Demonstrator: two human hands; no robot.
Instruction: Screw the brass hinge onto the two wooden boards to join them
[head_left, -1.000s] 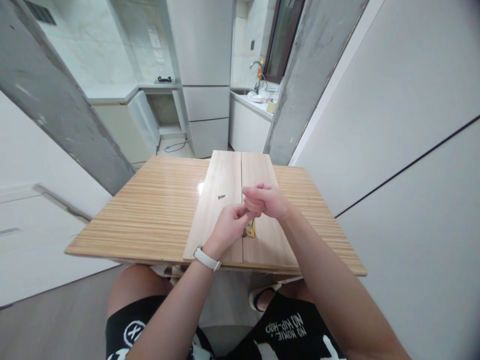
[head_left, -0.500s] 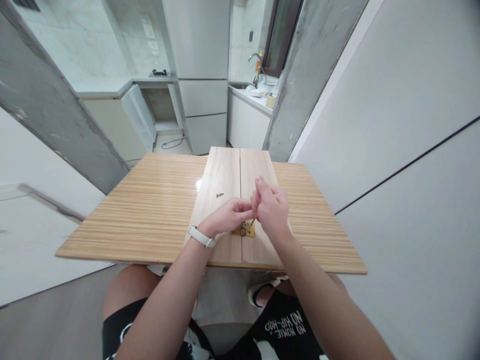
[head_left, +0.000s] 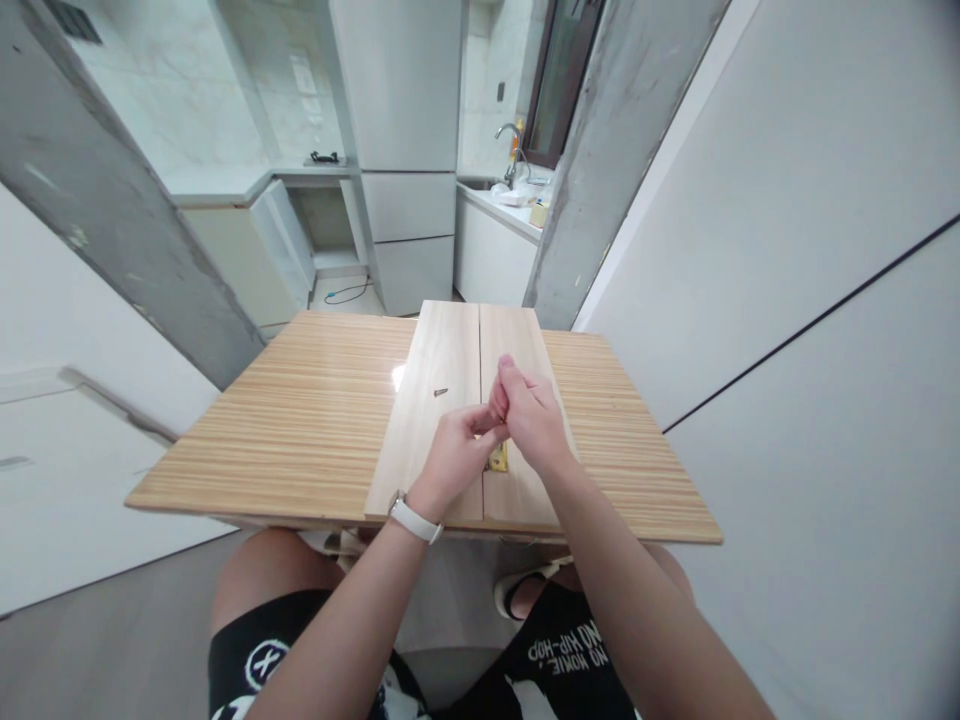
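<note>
Two pale wooden boards [head_left: 420, 410] lie side by side with a narrow seam between them. A brass hinge [head_left: 499, 458] rests across the seam near the front, its left part hidden by my left hand. My left hand [head_left: 463, 448], with a white watch band at the wrist, has its thumb and fingers pinched together just above the hinge. Right against those fingertips, my right hand [head_left: 531, 412] is curled closed with the thumb up; whatever it grips is hidden. A small screw [head_left: 441, 392] lies loose on the left board.
The boards lie on a striped wooden table [head_left: 300, 420]. Beyond it are a fridge [head_left: 409, 200], a sink counter [head_left: 499, 235] with a tap [head_left: 511, 150], and an open cabinet [head_left: 322, 220]. White panels [head_left: 810, 300] rise close on the right.
My hands have shifted slightly left. My left hand now covers the hinge's left part, and its fingers are more bent. The view has tilted up a little; the loose screw stays put.
</note>
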